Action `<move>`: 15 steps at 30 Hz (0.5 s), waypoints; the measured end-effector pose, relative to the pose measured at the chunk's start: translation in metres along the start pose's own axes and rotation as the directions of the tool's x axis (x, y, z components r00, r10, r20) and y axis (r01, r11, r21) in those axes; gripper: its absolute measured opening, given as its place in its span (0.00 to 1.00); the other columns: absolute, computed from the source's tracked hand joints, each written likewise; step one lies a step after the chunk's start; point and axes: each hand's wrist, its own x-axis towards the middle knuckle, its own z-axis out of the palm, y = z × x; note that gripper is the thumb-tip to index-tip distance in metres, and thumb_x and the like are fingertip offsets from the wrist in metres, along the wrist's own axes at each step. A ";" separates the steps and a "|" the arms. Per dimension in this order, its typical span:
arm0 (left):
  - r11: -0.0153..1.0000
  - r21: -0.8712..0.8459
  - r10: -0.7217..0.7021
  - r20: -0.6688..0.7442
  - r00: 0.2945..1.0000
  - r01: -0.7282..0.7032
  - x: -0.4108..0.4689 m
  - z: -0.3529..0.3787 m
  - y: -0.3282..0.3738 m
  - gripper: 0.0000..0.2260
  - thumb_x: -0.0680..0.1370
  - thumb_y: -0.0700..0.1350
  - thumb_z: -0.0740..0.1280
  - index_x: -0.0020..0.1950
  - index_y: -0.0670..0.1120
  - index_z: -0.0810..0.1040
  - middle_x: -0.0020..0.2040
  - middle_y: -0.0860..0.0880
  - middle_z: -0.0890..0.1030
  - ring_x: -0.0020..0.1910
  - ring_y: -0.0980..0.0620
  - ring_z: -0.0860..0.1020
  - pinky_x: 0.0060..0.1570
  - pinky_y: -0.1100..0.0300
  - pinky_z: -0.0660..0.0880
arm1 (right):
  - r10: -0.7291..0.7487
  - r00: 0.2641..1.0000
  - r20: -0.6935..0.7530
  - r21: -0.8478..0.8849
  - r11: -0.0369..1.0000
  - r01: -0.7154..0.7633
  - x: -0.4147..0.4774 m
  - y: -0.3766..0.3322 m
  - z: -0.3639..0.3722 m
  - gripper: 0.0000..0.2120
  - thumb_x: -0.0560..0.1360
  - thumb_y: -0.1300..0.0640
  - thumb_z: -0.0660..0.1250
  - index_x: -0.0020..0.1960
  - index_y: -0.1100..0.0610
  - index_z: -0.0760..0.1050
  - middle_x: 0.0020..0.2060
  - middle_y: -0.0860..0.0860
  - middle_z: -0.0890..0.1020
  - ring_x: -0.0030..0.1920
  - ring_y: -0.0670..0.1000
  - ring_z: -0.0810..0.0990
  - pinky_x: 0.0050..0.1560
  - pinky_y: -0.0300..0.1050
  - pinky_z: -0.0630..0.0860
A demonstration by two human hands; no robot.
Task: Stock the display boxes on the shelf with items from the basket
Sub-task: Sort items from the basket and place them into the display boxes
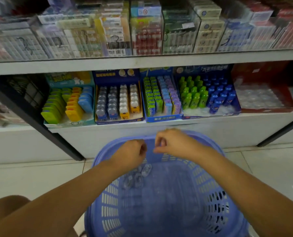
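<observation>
Several small clear packs (137,177) lie on the bottom of the blue basket (99,204), bunched toward its far side just under the left hand (131,155). Both hands hang over that far end, close together but apart. The left hand shows its back with the fingers curled under. The right hand (174,142) has bent fingers and its thumb points toward the left one. The picture is smeared there, so I cannot tell whether either hand holds anything. Poised right above the packs, they seem placed for picking up.

The basket stands on the pale tiled floor (31,177), close against the white shelf front (159,134), likely to keep each reach short. On the lower shelf, five display boxes stand side by side, their fronts cut low so the goods show: a teal box (68,123), a bear box (118,119), a box of green and purple packs (163,119), a bottle box (210,115) and a red box (265,109). The red box holds clear packs much like those in the basket, so it is probably where they belong. The upper shelf (142,64) carries clear cases of boxed goods. A black post (39,124) slants down at the left.
</observation>
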 end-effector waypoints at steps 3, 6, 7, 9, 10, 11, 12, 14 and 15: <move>0.985 0.091 -0.163 0.187 0.969 0.148 -0.008 0.041 -0.022 0.12 0.78 0.41 0.62 0.60 0.39 0.77 0.58 0.40 0.79 0.58 0.43 0.77 0.52 0.57 0.69 | 0.082 0.963 0.258 -0.096 0.994 -0.058 -0.001 0.026 0.069 0.18 0.72 0.53 0.70 0.60 0.56 0.75 0.57 0.55 0.79 0.58 0.54 0.76 0.55 0.42 0.71; 0.962 -0.010 -0.264 0.238 0.935 0.274 -0.014 0.080 -0.043 0.16 0.79 0.42 0.63 0.66 0.41 0.73 0.64 0.42 0.76 0.63 0.45 0.74 0.58 0.61 0.67 | 0.141 0.943 0.303 -0.115 0.987 -0.110 0.006 0.052 0.119 0.24 0.73 0.57 0.68 0.68 0.54 0.70 0.64 0.56 0.74 0.65 0.55 0.72 0.63 0.45 0.68; 0.947 -0.058 -0.293 0.239 0.926 0.315 -0.016 0.091 -0.048 0.17 0.79 0.42 0.63 0.68 0.42 0.72 0.66 0.44 0.75 0.64 0.47 0.73 0.59 0.63 0.66 | 0.146 0.940 0.309 -0.094 0.988 -0.123 0.009 0.059 0.133 0.25 0.73 0.59 0.67 0.70 0.54 0.68 0.66 0.56 0.72 0.67 0.55 0.71 0.65 0.45 0.66; 0.882 -0.100 -0.422 0.267 0.866 0.461 -0.019 0.111 -0.058 0.20 0.80 0.48 0.60 0.70 0.43 0.69 0.66 0.43 0.75 0.65 0.46 0.73 0.59 0.61 0.67 | 0.140 0.938 0.316 -0.050 0.990 -0.131 0.012 0.068 0.154 0.27 0.74 0.64 0.64 0.72 0.56 0.65 0.69 0.57 0.69 0.70 0.56 0.67 0.69 0.43 0.60; 0.841 -0.091 -0.494 0.275 0.825 0.534 -0.020 0.122 -0.063 0.22 0.80 0.52 0.57 0.70 0.41 0.69 0.65 0.41 0.75 0.64 0.44 0.74 0.59 0.59 0.69 | 0.126 0.942 0.311 -0.031 0.992 -0.122 0.013 0.069 0.163 0.27 0.74 0.66 0.62 0.72 0.57 0.65 0.71 0.56 0.67 0.71 0.55 0.66 0.70 0.42 0.57; 0.818 -0.079 -0.535 0.257 0.805 0.569 -0.020 0.133 -0.069 0.24 0.80 0.54 0.54 0.70 0.40 0.69 0.64 0.39 0.76 0.62 0.43 0.75 0.58 0.57 0.69 | 0.105 0.945 0.311 -0.017 0.994 -0.105 0.016 0.072 0.176 0.26 0.75 0.67 0.59 0.72 0.57 0.65 0.72 0.56 0.66 0.71 0.55 0.65 0.72 0.42 0.55; 0.805 -0.063 -0.563 0.231 0.794 0.589 -0.019 0.144 -0.075 0.23 0.81 0.53 0.53 0.70 0.40 0.69 0.64 0.38 0.76 0.62 0.42 0.76 0.58 0.57 0.69 | 0.078 0.948 0.308 -0.055 0.996 -0.064 0.017 0.074 0.184 0.25 0.76 0.66 0.58 0.72 0.57 0.65 0.73 0.55 0.65 0.72 0.55 0.64 0.73 0.44 0.56; 0.774 0.011 -0.625 0.173 0.761 0.633 -0.018 0.162 -0.084 0.19 0.83 0.50 0.51 0.70 0.42 0.68 0.65 0.41 0.75 0.63 0.46 0.75 0.59 0.59 0.67 | 0.041 0.961 0.273 -0.102 0.995 -0.014 0.019 0.080 0.203 0.22 0.80 0.58 0.58 0.73 0.53 0.64 0.74 0.54 0.64 0.72 0.54 0.64 0.73 0.50 0.59; 0.759 0.039 -0.649 0.138 0.749 0.650 -0.017 0.168 -0.087 0.18 0.84 0.48 0.50 0.70 0.42 0.67 0.66 0.42 0.74 0.64 0.48 0.74 0.60 0.59 0.66 | 0.005 0.964 0.264 -0.133 0.991 0.031 0.021 0.086 0.213 0.22 0.81 0.54 0.56 0.74 0.51 0.62 0.74 0.53 0.63 0.73 0.54 0.62 0.73 0.52 0.59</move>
